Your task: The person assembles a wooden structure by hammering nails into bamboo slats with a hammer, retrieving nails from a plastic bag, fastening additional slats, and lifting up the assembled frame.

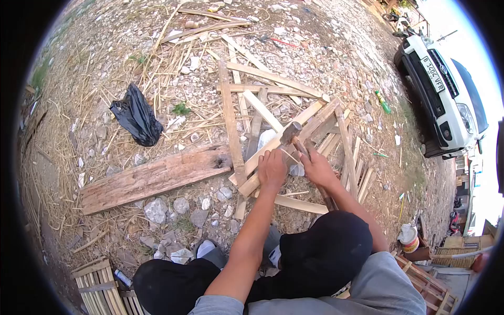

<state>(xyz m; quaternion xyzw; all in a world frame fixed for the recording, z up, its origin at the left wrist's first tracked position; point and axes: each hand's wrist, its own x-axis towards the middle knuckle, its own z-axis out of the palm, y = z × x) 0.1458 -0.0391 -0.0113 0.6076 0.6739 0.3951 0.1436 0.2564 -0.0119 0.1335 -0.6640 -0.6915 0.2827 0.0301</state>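
My right hand [319, 169] is wrapped round the handle of a hammer [292, 133], near its metal head. The head is over the light wooden slats of a frame [262, 152] on the ground. Just left of the hammer, my left hand [272, 169] rests at the slats with its fingers bent down; whether it pinches something small there is hidden. A pale slat [262, 111] runs up and left from beside the hammer head. The hammer's handle slants down toward my right knee.
A thick weathered plank [152, 178] lies at the left, with a black plastic bag [137, 116] above it. Loose slats and stones surround the frame. A green bottle [383, 102] and a parked white car [441, 94] are to the right; wooden crates [100, 286] stand lower left.
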